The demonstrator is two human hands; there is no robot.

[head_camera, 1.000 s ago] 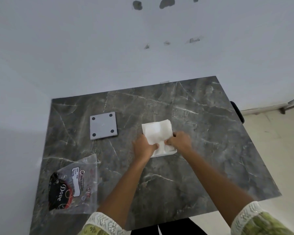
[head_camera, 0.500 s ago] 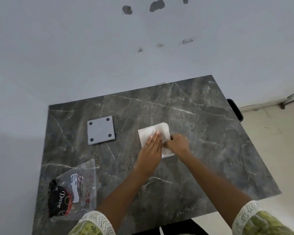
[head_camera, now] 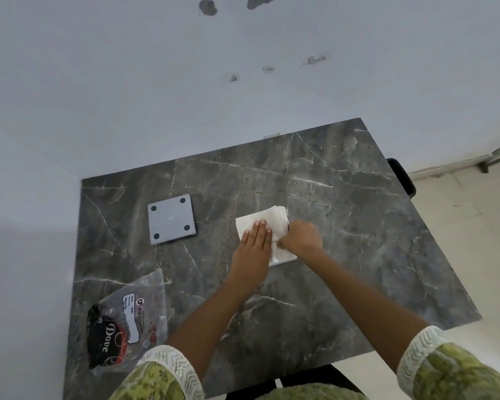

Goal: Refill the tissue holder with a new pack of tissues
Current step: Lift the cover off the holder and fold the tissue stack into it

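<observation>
A white stack of tissues (head_camera: 272, 219) lies on the dark marble table (head_camera: 344, 226) near its middle. My left hand (head_camera: 254, 249) rests flat on top of the stack, fingers straight and together. My right hand (head_camera: 300, 239) is curled at the stack's right edge, gripping the tissues there. A grey square plate with four dark dots at its corners (head_camera: 171, 219), the holder's lid or base, lies flat to the left, apart from the tissues. The empty clear tissue wrapper with a black and red print (head_camera: 127, 319) lies at the near left.
The table stands in a corner against pale walls (head_camera: 185, 96). A dark chair edge (head_camera: 401, 177) shows past the table's right side, with a light floor beyond.
My left hand went from gripping the stack's near edge to lying flat on top of it. The right hand stayed at the right edge. The view drifted slightly.
</observation>
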